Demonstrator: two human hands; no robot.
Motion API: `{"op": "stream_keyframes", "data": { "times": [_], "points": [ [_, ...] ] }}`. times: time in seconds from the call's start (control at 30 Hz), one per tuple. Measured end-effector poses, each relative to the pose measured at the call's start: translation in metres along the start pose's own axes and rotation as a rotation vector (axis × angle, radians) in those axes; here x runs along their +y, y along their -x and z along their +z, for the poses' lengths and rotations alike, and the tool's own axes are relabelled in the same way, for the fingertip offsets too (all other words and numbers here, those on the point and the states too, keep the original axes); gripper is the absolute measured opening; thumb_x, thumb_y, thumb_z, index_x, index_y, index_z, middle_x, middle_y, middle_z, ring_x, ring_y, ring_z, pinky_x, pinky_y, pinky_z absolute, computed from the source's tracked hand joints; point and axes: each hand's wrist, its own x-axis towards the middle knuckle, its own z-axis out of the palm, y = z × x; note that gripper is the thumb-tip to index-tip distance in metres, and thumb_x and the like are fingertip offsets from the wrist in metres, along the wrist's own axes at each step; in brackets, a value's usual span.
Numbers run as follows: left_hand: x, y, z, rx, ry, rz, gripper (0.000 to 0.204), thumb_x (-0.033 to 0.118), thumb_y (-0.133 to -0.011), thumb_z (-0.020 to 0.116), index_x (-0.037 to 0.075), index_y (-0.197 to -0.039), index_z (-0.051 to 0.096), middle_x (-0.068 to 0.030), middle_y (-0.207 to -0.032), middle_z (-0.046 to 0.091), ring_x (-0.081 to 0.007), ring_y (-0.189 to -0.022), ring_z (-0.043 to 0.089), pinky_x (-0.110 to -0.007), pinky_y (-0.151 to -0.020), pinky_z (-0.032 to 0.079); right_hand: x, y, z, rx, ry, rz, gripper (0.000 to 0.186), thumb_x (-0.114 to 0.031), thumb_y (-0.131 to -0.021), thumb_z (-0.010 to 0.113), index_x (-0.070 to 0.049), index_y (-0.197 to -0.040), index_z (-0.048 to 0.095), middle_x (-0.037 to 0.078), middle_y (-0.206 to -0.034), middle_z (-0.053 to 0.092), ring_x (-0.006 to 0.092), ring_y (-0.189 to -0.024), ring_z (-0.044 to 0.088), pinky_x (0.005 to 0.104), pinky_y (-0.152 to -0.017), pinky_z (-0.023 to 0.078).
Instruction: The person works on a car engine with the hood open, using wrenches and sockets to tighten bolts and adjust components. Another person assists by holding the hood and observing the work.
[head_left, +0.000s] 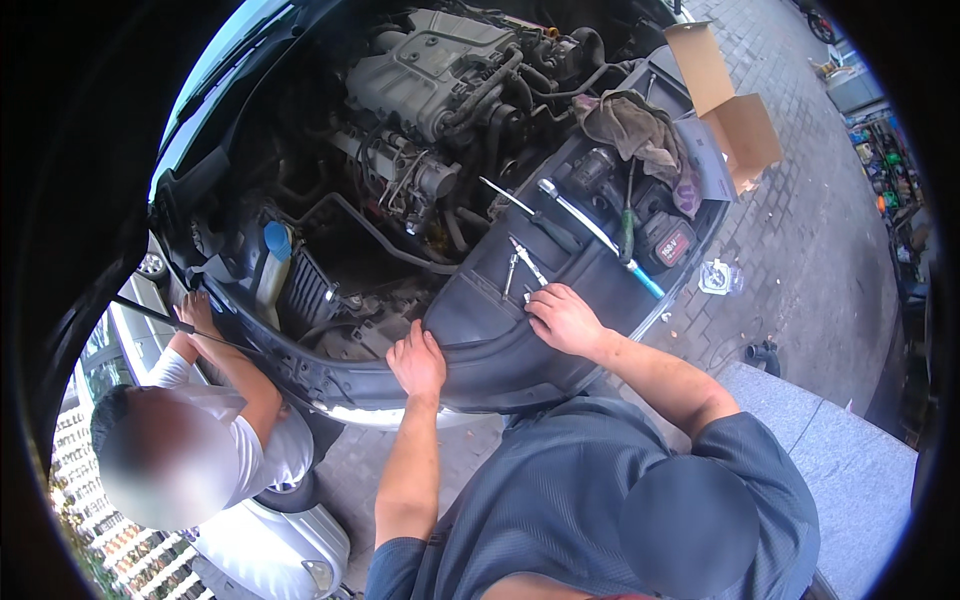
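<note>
My left hand [416, 358] rests open on the black plastic trim [470, 352] along the front of an open engine bay, fingers slightly bent over it. My right hand [560, 320] is on the same trim further right, fingers curled at a small silver piece I cannot make out. Just beyond those fingertips lie slim metal parts like spark plugs [525, 262]. Farther back are a screwdriver [548, 225], a long wrench with a blue handle [645, 280], a cordless drill [600, 175] with a battery [665, 238] and a crumpled rag [630, 130].
An engine [430, 75] fills the bay, with a fluid reservoir [270, 280] at left. A co-worker in a white shirt [270, 440] leans there, hands [195, 312] on the car's edge. An open cardboard box [745, 135] stands upper right; a stone slab [830, 460] lies lower right.
</note>
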Motion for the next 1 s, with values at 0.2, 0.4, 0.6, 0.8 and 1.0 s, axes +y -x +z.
{"op": "stream_keyframes", "data": {
  "times": [0.2,0.4,0.6,0.8,1.0],
  "points": [
    [-0.001,0.000,0.002,-0.045,-0.012,-0.021,0.036,0.026,-0.101,0.049,0.008,-0.129,0.061,-0.0108,-0.103,0.072,-0.0279,-0.100,0.062,-0.042,-0.095,0.040,-0.005,0.008,-0.001,0.057,0.013,-0.026,0.029,-0.013,-0.080,0.069,-0.003,-0.107,0.066,0.011,-0.110,0.064,0.0305,-0.113,0.057,0.0412,-0.103,0.044],
    [0.008,0.002,0.000,-0.098,-0.035,-0.055,0.038,0.029,-0.101,0.048,0.008,-0.132,0.059,-0.0116,-0.104,0.071,-0.0279,-0.101,0.061,-0.043,-0.096,0.039,-0.005,0.015,-0.010,0.057,0.001,-0.029,0.034,-0.015,-0.078,0.071,-0.003,-0.110,0.065,0.013,-0.115,0.063,0.0316,-0.116,0.056,0.0418,-0.104,0.045],
    [0.013,-0.004,0.000,-0.035,-0.041,-0.032,0.037,0.028,-0.099,0.050,0.006,-0.126,0.061,-0.0142,-0.097,0.070,-0.0302,-0.096,0.064,-0.045,-0.091,0.042,-0.006,0.008,-0.047,0.056,-0.063,0.031,0.033,-0.018,-0.081,0.071,-0.002,-0.110,0.065,0.017,-0.120,0.062,0.0354,-0.117,0.056,0.0440,-0.104,0.045],
    [0.008,-0.011,-0.050,-0.125,-0.033,-0.074,0.024,0.029,-0.095,0.056,0.007,-0.100,0.064,-0.0126,-0.087,0.069,-0.0335,-0.084,0.067,-0.049,-0.081,0.047,-0.008,-0.027,-0.114,0.320,0.069,0.088,0.033,-0.005,-0.081,0.071,-0.003,-0.114,0.066,0.017,-0.126,0.062,0.0348,-0.117,0.059,0.0432,-0.095,0.050],
    [0.009,0.008,-0.013,-0.106,0.038,-0.134,0.037,0.033,-0.101,0.047,0.007,-0.123,0.062,-0.0094,-0.098,0.070,-0.0254,-0.103,0.060,-0.038,-0.095,0.038,0.188,-0.022,-0.167,0.462,0.489,0.231,0.041,-0.025,-0.099,0.061,-0.003,-0.134,0.057,0.022,-0.139,0.053,0.0417,-0.126,0.053,0.0460,-0.101,0.046]
  ]
}}
